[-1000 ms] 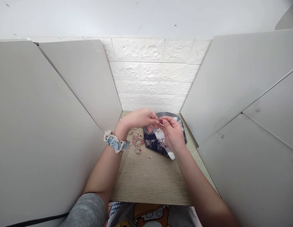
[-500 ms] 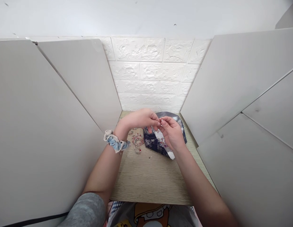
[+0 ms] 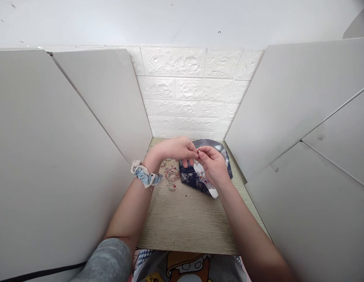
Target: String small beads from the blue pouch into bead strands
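Note:
My left hand (image 3: 182,149) bends down at the wrist, which wears a blue and cream scrunchie (image 3: 146,174). Its thumb and forefinger are pinched together; what lies between them is too small to make out. My right hand (image 3: 212,162) pinches a tiny pale bead (image 3: 198,152) against the left fingertips. Below both hands lies a dark blue patterned pouch (image 3: 192,178), spread open with a silvery lining, and loose beads (image 3: 203,177) rest in it. Left of the pouch, a coiled strand of pink and clear beads (image 3: 171,174) lies on the table.
The wooden table (image 3: 187,223) is narrow, with white panels (image 3: 102,90) on the left and more panels (image 3: 276,105) on the right. A white brick-patterned wall (image 3: 187,90) closes off the back. One small dark bit (image 3: 187,196) lies in front of the pouch.
The fingertips of both hands have drawn closer together, and the pale bead is now more covered. The view has shifted very slightly. The pouch and bead strand stay put.

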The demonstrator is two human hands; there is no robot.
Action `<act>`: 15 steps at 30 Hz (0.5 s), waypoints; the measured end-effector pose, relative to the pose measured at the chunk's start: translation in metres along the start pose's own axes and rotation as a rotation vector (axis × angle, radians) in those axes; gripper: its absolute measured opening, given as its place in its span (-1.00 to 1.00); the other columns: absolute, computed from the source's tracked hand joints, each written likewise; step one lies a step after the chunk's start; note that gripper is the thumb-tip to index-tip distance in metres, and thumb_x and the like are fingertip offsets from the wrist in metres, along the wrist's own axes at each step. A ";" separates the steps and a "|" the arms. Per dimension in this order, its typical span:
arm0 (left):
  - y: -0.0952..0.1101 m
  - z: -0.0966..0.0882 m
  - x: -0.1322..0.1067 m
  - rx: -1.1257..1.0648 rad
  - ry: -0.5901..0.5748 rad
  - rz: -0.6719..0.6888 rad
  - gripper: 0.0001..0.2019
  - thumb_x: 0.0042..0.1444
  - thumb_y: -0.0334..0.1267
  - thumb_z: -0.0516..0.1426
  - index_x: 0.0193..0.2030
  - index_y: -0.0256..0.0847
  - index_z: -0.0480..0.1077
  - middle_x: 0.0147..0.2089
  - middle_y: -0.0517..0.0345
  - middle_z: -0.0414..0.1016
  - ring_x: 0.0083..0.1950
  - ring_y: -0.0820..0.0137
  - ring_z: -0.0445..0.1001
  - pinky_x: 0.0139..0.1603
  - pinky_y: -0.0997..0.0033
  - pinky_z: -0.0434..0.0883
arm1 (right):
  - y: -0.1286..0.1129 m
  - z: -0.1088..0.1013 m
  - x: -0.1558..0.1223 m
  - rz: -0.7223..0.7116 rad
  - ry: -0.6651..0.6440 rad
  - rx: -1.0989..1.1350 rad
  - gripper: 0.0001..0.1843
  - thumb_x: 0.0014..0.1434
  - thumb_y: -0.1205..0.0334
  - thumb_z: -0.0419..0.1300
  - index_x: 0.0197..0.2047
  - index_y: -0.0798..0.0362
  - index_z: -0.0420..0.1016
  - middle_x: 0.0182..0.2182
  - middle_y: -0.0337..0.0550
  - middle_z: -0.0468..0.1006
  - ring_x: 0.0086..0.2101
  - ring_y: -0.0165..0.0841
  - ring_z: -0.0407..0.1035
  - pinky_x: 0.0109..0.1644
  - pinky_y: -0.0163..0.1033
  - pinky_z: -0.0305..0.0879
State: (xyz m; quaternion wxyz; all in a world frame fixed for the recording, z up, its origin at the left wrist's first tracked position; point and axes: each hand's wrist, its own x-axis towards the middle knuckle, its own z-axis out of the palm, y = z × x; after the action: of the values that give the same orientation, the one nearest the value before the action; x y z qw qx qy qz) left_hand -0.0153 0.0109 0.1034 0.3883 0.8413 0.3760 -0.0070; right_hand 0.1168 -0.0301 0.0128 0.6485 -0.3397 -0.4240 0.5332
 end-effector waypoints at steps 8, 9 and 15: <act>-0.002 -0.001 0.001 -0.031 -0.029 -0.014 -0.73 -0.04 -0.12 0.00 -0.46 -0.29 0.39 -0.45 0.13 0.48 -0.54 0.54 0.40 -0.57 0.57 0.20 | 0.000 -0.002 0.000 0.040 -0.031 0.023 -0.85 -0.13 0.21 0.24 -0.41 0.02 0.40 -0.47 -0.31 0.44 -0.40 -0.48 0.34 -0.18 -0.23 0.34; -0.003 -0.001 0.001 -0.029 -0.031 -0.018 -0.73 -0.04 -0.12 0.00 -0.45 -0.29 0.39 -0.45 0.14 0.48 -0.54 0.55 0.39 -0.56 0.58 0.20 | 0.000 -0.002 0.000 0.043 -0.033 0.023 -0.85 -0.13 0.21 0.24 -0.42 0.02 0.40 -0.47 -0.31 0.45 -0.40 -0.48 0.34 -0.18 -0.23 0.34; -0.004 0.000 0.002 -0.014 -0.040 -0.023 -0.72 -0.04 -0.10 0.00 -0.46 -0.28 0.38 -0.46 0.16 0.48 -0.53 0.54 0.40 -0.56 0.57 0.20 | 0.002 -0.003 0.001 0.039 -0.041 0.032 -0.88 -0.12 0.25 0.24 -0.43 0.01 0.42 -0.49 -0.33 0.45 -0.41 -0.50 0.35 -0.21 -0.29 0.35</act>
State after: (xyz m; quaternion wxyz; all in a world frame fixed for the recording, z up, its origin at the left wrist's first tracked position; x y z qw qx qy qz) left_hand -0.0170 0.0139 0.1004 0.4015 0.8338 0.3780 -0.0259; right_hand 0.1189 -0.0289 0.0104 0.6346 -0.3265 -0.4218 0.5592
